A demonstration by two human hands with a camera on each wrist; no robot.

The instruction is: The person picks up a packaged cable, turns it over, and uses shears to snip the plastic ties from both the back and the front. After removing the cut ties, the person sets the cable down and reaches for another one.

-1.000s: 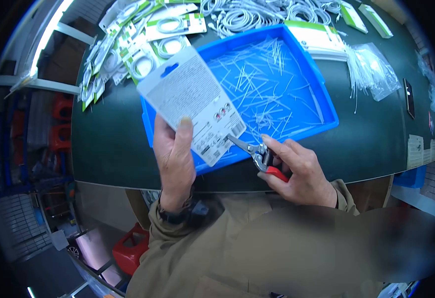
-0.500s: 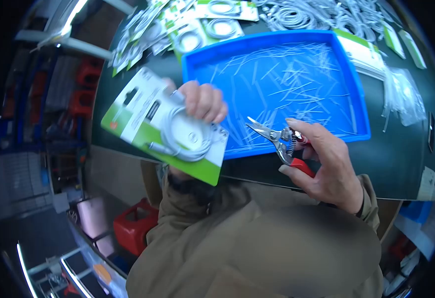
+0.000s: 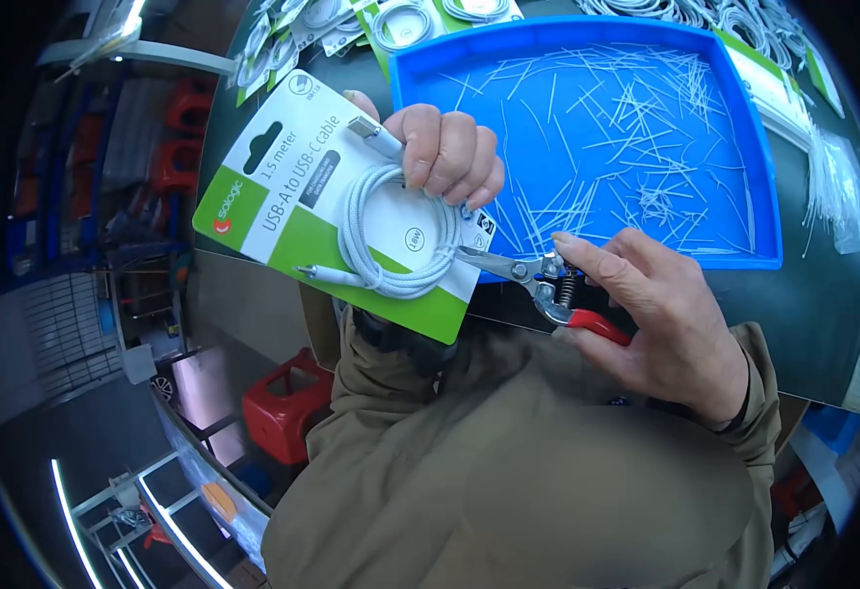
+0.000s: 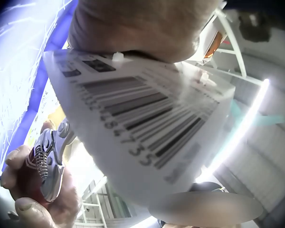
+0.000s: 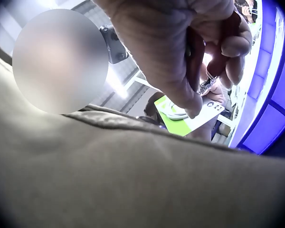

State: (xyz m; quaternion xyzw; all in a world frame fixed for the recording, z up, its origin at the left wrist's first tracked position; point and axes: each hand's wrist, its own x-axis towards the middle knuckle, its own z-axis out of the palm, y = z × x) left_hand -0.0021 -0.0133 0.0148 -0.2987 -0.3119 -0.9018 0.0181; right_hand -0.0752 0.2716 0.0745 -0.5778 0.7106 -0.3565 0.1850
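In the head view my left hand grips a white and green packaging card by its far edge, fingers folded over the front. A coiled white USB cable lies against the card, its USB-A plug just beside the fingers. My right hand holds red-handled pruning shears, with the blade tips right at the coil's near right side, by a small tie. The left wrist view shows the card's barcoded back with a small white tie head standing out from it.
Behind the hands a blue tray holds many loose white tie strips. More carded cables and loose coiled cables lie at the back of the dark green table. A plastic bag of ties lies at right; a red stool stands below left.
The left hand has turned the card from its printed back to its cable side. The shears came away from the back, and their tips now stand at the coil's edge.
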